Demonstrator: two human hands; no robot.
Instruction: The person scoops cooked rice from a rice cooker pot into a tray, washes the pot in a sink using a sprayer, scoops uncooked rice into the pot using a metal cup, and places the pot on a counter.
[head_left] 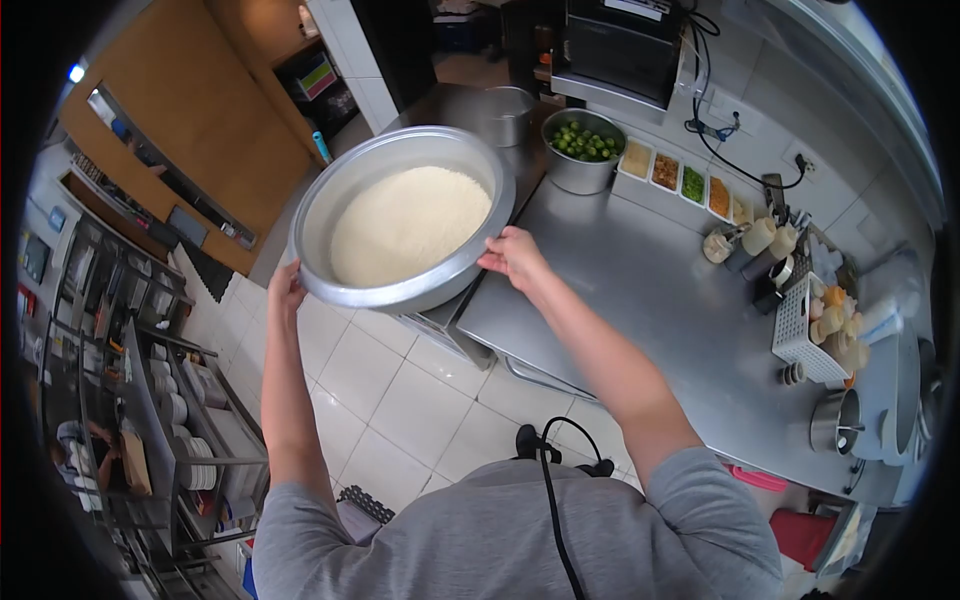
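Observation:
A large metal bowl [452,277] is held out in front of me, tilted a little toward me. It holds a heap of pale, powdery or fine-grained food [412,225] that I cannot identify exactly. My left hand [287,284] grips the rim at the near left, its fingers partly hidden by the bowl. On the right side, my right hand [515,257] has its fingers and thumb closed on the rim. The bowl is over the floor, near the left edge of the steel counter [630,290].
On the counter stand a pot of green limes [586,150], white containers of chopped ingredients [682,183], squeeze bottles [765,240] and a white basket [800,335]. A metal pot [503,115] is behind the bowl. Shelves with stacked dishes [190,455] stand left; a cable [550,490] hangs before me.

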